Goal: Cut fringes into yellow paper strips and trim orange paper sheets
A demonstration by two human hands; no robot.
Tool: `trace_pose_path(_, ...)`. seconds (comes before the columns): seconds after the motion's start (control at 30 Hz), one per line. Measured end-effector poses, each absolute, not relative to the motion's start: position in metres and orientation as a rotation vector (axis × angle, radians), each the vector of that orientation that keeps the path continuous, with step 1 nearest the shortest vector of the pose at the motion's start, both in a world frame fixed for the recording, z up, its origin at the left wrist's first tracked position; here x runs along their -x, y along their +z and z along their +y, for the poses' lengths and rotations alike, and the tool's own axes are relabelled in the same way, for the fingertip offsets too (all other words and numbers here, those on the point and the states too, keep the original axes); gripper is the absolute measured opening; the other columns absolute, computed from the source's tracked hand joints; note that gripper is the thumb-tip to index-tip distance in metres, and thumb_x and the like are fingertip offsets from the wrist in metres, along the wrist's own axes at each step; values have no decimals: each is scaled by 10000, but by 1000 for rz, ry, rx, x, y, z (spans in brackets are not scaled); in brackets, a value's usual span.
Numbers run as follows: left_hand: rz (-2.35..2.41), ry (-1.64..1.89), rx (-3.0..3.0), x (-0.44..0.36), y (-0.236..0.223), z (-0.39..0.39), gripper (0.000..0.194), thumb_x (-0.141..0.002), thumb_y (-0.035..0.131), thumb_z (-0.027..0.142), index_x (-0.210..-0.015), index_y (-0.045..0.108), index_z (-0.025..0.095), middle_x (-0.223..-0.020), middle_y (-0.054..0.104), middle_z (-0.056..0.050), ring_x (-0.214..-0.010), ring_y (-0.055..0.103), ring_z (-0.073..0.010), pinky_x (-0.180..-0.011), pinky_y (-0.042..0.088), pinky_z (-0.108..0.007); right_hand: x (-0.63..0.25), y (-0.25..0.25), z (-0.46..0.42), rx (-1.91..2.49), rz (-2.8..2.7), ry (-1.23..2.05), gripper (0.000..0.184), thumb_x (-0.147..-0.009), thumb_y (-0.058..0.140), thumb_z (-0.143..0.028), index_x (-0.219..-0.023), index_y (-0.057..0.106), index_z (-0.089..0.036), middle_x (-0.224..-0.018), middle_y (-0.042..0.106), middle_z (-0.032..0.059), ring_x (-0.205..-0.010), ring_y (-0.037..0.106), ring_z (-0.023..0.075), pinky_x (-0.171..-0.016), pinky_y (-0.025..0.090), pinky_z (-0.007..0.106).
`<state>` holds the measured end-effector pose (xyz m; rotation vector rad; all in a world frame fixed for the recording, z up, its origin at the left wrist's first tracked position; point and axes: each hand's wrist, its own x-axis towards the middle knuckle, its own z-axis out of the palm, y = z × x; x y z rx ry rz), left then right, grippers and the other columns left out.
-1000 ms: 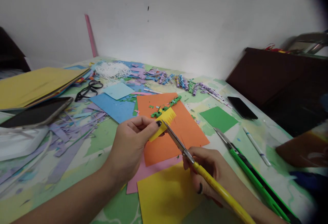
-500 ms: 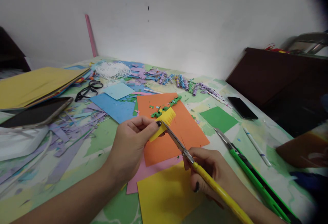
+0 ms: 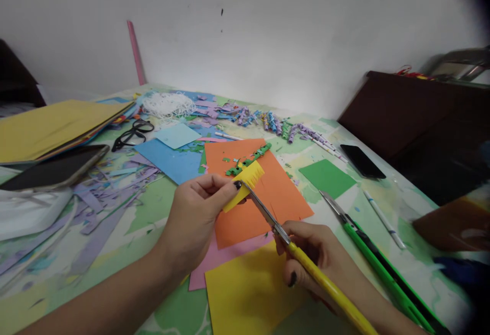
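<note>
Between the thumb and fingers of my left hand [image 3: 202, 212] is a small strip of yellow paper [image 3: 249, 175], its right edge snipped into a fringe. My right hand [image 3: 310, 253] is closed round scissors [image 3: 298, 256] with yellow handles. Their blades reach up to the left and touch the strip's lower edge near my left thumb. Below the strip lies an orange paper sheet [image 3: 241, 228], with a curled green paper piece [image 3: 250, 160] and green bits on it. A larger yellow sheet [image 3: 245, 289] lies nearer me, over a pink one [image 3: 204, 263].
To the right are a green utility knife [image 3: 378, 261] with its blade out, a green paper square [image 3: 327, 177] and a black phone [image 3: 362, 161]. On the left are glasses [image 3: 133, 133], another phone [image 3: 57, 166] and purple scraps [image 3: 95, 222]. White string [image 3: 168, 105] lies farther back.
Both hands stay almost in place. The fringed end of the yellow strip has shifted very slightly to the right.
</note>
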<state>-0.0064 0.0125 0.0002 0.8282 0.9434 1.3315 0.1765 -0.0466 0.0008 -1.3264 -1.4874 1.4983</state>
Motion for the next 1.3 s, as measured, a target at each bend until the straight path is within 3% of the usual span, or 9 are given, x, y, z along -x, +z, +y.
trace_pose_path(0.4,902,1337,-851,7,0,13,121,-669,760,217,-596,682,161,-596,662,12,-619,625,-95,-625,471,-174,-179,1,-48,1314,-1545,1530,496,-656,767,-581,-751,508,-169,-512,394,-95,-349,254,7,-304,206,146)
trace_pose_path(0.9,938,1352,-917,7,-1,12,118,-658,747,197,-575,668,169,-589,653,20,-612,619,-101,-636,472,-194,-183,3,-50,1261,-1550,1559,497,-660,776,-573,-786,525,-163,-564,441,-82,-362,272,0,-314,196,145)
trace_pose_path(1.3,955,1337,-903,8,-1,12,121,-656,760,224,-588,676,172,-604,659,14,-630,612,-106,-642,465,-200,-178,3,-49,1305,-1549,1467,528,-618,780,-603,-647,482,-168,-528,399,-71,-479,301,54,-418,247,178)
